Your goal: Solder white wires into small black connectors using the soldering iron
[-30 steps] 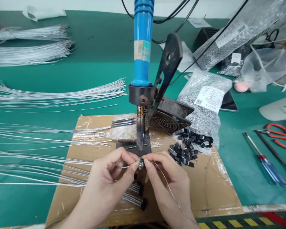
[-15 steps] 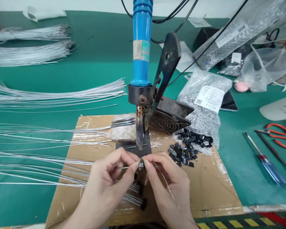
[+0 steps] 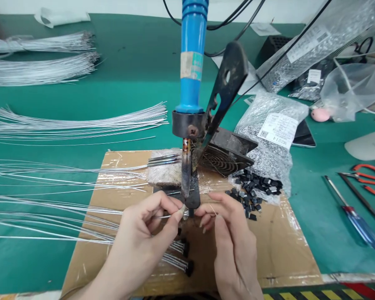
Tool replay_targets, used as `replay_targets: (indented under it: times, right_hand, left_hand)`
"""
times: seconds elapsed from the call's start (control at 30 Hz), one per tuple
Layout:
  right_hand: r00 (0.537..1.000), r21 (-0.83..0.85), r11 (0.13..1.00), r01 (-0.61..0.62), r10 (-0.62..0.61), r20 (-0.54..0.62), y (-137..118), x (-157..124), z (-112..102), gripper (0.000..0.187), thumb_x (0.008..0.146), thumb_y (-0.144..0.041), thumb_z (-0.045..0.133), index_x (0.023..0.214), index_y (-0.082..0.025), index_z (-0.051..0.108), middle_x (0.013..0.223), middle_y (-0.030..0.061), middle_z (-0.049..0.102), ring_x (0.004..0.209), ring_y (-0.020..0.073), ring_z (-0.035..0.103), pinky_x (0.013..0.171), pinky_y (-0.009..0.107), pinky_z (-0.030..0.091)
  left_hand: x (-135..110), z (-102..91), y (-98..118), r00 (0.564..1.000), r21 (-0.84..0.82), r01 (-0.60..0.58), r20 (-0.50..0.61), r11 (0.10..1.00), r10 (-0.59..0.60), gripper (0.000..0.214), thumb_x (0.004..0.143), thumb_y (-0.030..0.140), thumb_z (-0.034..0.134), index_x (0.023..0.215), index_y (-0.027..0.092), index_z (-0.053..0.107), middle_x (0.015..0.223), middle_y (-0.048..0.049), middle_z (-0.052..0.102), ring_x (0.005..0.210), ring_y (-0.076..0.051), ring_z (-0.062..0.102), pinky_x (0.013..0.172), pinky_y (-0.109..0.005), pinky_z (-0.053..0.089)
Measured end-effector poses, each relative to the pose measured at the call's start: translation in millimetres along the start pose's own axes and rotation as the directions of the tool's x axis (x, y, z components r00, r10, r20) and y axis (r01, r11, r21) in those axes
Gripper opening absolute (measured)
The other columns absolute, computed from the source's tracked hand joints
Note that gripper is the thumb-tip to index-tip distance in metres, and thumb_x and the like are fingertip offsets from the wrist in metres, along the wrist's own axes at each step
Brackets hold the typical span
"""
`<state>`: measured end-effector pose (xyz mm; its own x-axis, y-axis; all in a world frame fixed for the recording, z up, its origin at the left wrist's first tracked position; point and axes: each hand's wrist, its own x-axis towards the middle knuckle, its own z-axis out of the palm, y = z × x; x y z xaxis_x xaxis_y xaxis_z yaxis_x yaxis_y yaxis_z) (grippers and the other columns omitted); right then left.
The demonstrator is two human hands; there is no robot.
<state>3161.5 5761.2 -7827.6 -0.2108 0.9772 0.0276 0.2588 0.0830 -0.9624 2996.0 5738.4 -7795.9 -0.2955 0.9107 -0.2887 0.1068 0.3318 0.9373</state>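
Observation:
Beneath the tip of a blue-handled soldering iron (image 3: 192,83), fixed upright in a metal stand (image 3: 226,83), my left hand (image 3: 153,229) pinches a thin white wire (image 3: 165,216). The wire's end is by a small black connector (image 3: 191,212), just right of my fingertips. My right hand (image 3: 233,237) is right of the connector, apart from it, with a thin strand of solder wire (image 3: 212,209) between thumb and fingers. Below my left hand lie wired black connectors (image 3: 189,267) with white wires.
A cardboard sheet (image 3: 278,250) covers the near table. Loose black connectors (image 3: 246,200) lie beside a bubble-wrap bag (image 3: 262,112) and a small fan (image 3: 221,154). White wire bundles (image 3: 81,121) lie left. Rightward are a screwdriver (image 3: 359,221) and red-handled pliers (image 3: 370,173).
My right hand has moved right, away from the connector, and its fingers have spread somewhat, with the solder wire drawn back. My left hand keeps its pinch by the iron's tip.

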Motion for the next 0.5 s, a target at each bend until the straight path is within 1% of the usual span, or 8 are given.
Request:
replay_targets:
  times: [0.03, 0.1, 0.2, 0.27, 0.33, 0.37, 0.43, 0.5]
  right_hand:
    - [1.0, -0.034, 0.999, -0.018, 0.017, -0.026, -1.0, -0.7, -0.5, 0.021, 0.112, -0.026, 0.037, 0.127, -0.029, 0.052, 0.09, -0.0042, 0.069, 0.074, 0.0089, 0.062, 0.073, 0.023, 0.048]
    - [0.996, -0.088, 0.995, -0.054, 0.048, -0.071, -3.5, -2.1, -1.2, 0.014, 0.111, -0.031, 0.038, 0.112, -0.027, 0.051, 0.083, -0.0039, 0.06, 0.069, 0.011, 0.055, 0.069, 0.028, 0.044]
    - [0.997, -0.106, 0.994, -0.02, 0.011, -0.081, -6.4, -2.9, -1.7, 0.022, 0.11, -0.033, 0.037, 0.091, -0.024, 0.043, 0.081, -0.0027, 0.045, 0.067, 0.0133, 0.043, 0.067, 0.031, 0.039]
    - [0.997, -0.072, 0.997, 0.019, -0.025, -0.074, -7.4, -2.0, -1.7, 0.027, 0.111, -0.03, 0.036, 0.085, -0.024, 0.038, 0.081, -0.0023, 0.04, 0.07, 0.0141, 0.041, 0.069, 0.032, 0.038]
    - [0.997, -0.039, 0.998, 0.051, -0.054, -0.063, -8.4, -0.3, -1.0, 0.027, 0.11, -0.026, 0.038, 0.083, -0.023, 0.039, 0.084, -0.0016, 0.041, 0.072, 0.0136, 0.044, 0.071, 0.031, 0.04]
    - [0.996, -0.02, 0.998, 0.064, -0.065, -0.056, -8.8, 0.5, -0.5, 0.026, 0.11, -0.024, 0.039, 0.083, -0.022, 0.041, 0.088, -0.0006, 0.045, 0.076, 0.0133, 0.047, 0.073, 0.031, 0.041]
    - [0.995, 0.025, 0.996, 0.086, -0.085, -0.043, -9.4, 1.8, 0.9, 0.022, 0.108, -0.022, 0.044, 0.086, -0.021, 0.046, 0.103, 0.0023, 0.055, 0.09, 0.0136, 0.057, 0.082, 0.032, 0.044]
    - [0.994, 0.051, 0.993, 0.104, -0.102, -0.031, -9.4, 2.4, 2.3, 0.018, 0.106, -0.02, 0.046, 0.089, -0.021, 0.049, 0.117, 0.0036, 0.06, 0.108, 0.015, 0.06, 0.092, 0.032, 0.044]
  left_hand:
    - [0.5, 0.1, 0.4, 1.0, 0.005, -0.002, -0.006, 1.0, 0.002, 0.014, 0.087, 0.022, 0.071, 0.074, 0.02, 0.067, 0.087, -0.0028, 0.077, 0.076, -0.013, 0.07, 0.066, -0.017, 0.053]
    - [1.3, 0.1, 0.5, 1.0, 0.013, -0.018, -0.015, 1.0, 0.018, 0.013, 0.087, 0.021, 0.071, 0.074, 0.02, 0.067, 0.085, -0.0022, 0.076, 0.076, -0.012, 0.069, 0.066, -0.016, 0.052]
    - [1.7, -0.3, -1.0, 0.999, 0.025, -0.033, -0.022, 0.999, 0.033, 0.013, 0.087, 0.021, 0.071, 0.075, 0.02, 0.068, 0.084, -0.0017, 0.074, 0.075, -0.012, 0.068, 0.066, -0.016, 0.052]
    - [1.5, -0.6, -2.4, 0.999, 0.034, -0.033, -0.023, 0.999, 0.034, 0.013, 0.088, 0.022, 0.071, 0.075, 0.02, 0.068, 0.085, -0.0019, 0.074, 0.075, -0.012, 0.068, 0.066, -0.016, 0.052]
    - [1.2, -1.1, -3.0, 0.999, 0.035, -0.031, -0.032, 0.999, 0.032, 0.013, 0.088, 0.022, 0.07, 0.076, 0.021, 0.068, 0.085, -0.0017, 0.074, 0.074, -0.011, 0.068, 0.066, -0.016, 0.051]
    - [1.2, -1.3, -2.9, 0.999, 0.034, -0.032, -0.036, 0.999, 0.033, 0.013, 0.088, 0.021, 0.071, 0.075, 0.021, 0.067, 0.085, -0.0013, 0.074, 0.073, -0.011, 0.067, 0.065, -0.016, 0.051]
    - [1.6, -1.8, -1.9, 0.998, 0.033, -0.045, -0.041, 0.998, 0.047, 0.013, 0.086, 0.021, 0.071, 0.074, 0.021, 0.067, 0.083, -0.0004, 0.074, 0.069, -0.01, 0.065, 0.061, -0.014, 0.05]
    - [2.6, -1.9, -0.4, 0.997, 0.04, -0.061, -0.047, 0.997, 0.063, 0.012, 0.085, 0.02, 0.072, 0.074, 0.021, 0.067, 0.08, 0.0003, 0.074, 0.066, -0.009, 0.065, 0.06, -0.013, 0.049]
